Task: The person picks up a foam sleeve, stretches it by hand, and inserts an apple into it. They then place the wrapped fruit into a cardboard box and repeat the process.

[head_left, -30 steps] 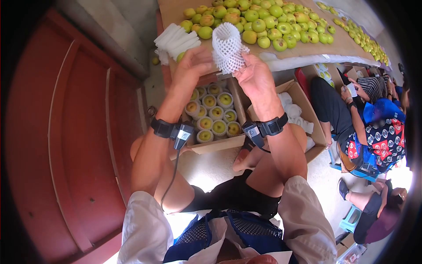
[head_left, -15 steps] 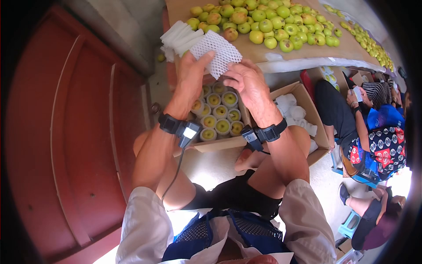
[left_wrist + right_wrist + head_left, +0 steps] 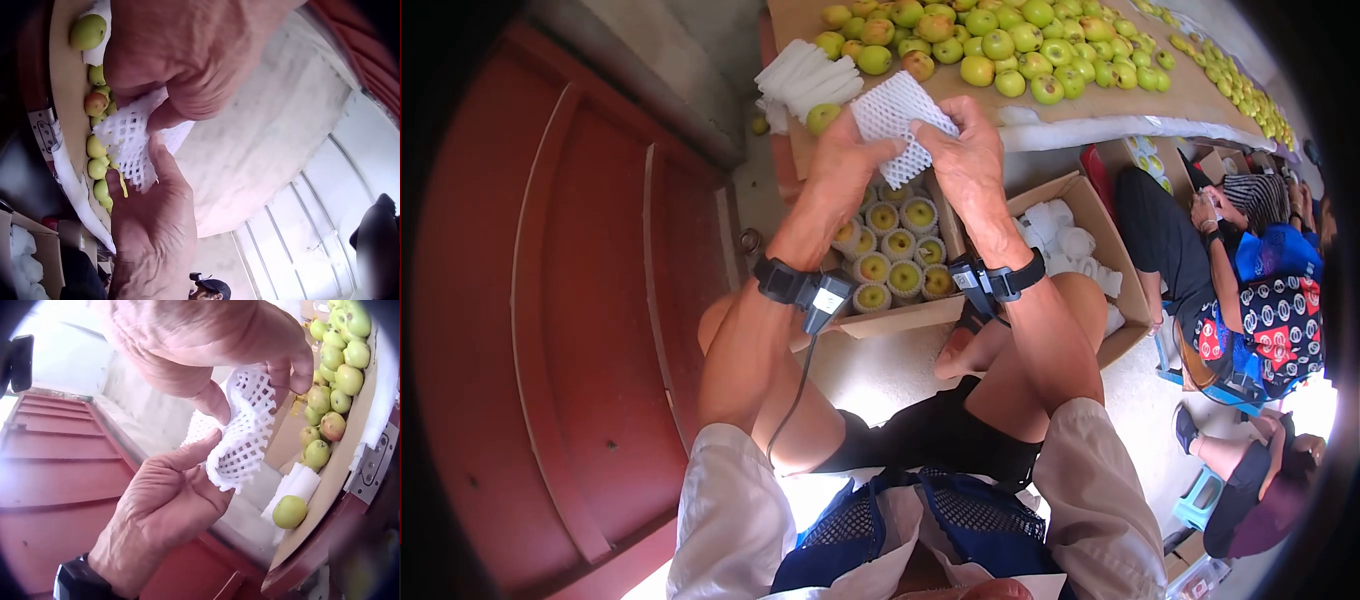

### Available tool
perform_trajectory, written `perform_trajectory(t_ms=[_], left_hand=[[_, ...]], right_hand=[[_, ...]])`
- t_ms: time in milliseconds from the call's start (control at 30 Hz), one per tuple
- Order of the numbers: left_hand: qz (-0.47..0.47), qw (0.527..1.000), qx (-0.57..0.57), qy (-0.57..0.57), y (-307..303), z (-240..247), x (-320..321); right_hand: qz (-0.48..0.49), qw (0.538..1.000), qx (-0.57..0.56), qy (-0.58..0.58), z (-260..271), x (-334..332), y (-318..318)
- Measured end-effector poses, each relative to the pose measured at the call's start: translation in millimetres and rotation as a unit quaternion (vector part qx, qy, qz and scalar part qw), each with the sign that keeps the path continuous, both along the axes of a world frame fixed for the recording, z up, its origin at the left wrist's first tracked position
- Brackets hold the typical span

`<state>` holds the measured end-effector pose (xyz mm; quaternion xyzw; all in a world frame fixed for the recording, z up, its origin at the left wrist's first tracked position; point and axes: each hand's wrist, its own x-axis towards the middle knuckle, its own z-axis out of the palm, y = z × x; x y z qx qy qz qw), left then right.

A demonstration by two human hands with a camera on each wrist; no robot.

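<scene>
Both hands hold a white foam mesh net [image 3: 897, 115] above the near edge of the table. The left hand [image 3: 840, 165] pinches its left side, thumb on top; the right hand [image 3: 970, 155] pinches the right side. Seen from the right wrist, the net [image 3: 240, 434] bulges and its lattice edge stands slightly apart, with both thumbs on it. In the left wrist view the net [image 3: 134, 140] spans between the two thumbs. No apple shows inside it. One green apple [image 3: 823, 118] lies beside the left hand, near a stack of flat white nets [image 3: 808, 80].
Many green apples [image 3: 1000, 45] cover the back of the table. Below the hands stands a carton [image 3: 900, 325] of apples in nets; right of it, a carton [image 3: 1135, 300] holds white foam pieces. A red door [image 3: 590, 300] is at the left, seated people [image 3: 1260, 320] at the right.
The net went from an opened, upright tube to a flatter sheet, then tilted slightly. The right fingers, spread half a second ago, now pinch it. A green apple by the left hand has come into fuller view.
</scene>
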<state>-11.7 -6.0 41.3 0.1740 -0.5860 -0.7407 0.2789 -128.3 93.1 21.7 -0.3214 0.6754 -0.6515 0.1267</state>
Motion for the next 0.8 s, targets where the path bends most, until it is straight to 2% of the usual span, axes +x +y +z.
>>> perform_trajectory(t_ms=[133,233,433,533,633,733,800], left_hand=[[-0.020,0.998,0.057,0.015,0,3,2],[-0.015,0.994,0.101,0.045,3,-1,1],[-0.089,0.974,0.177,0.108,-2,2,5],[-0.056,0.980,0.173,0.085,1,5,2],[0.040,0.984,0.162,0.070,-7,-4,2],[0.017,0.991,0.132,0.032,-23,1,11],[0.013,0.995,0.096,0.027,-24,3,12]], right_hand=[[-0.011,0.997,-0.011,0.076,7,14,3],[-0.028,0.979,-0.027,0.198,0,20,0],[-0.021,0.966,-0.003,0.256,2,26,3],[-0.006,0.961,0.029,0.274,2,29,4],[0.022,0.951,0.015,0.307,-1,33,4],[0.098,0.973,-0.030,0.209,2,35,5],[0.170,0.984,-0.038,-0.036,16,29,11]])
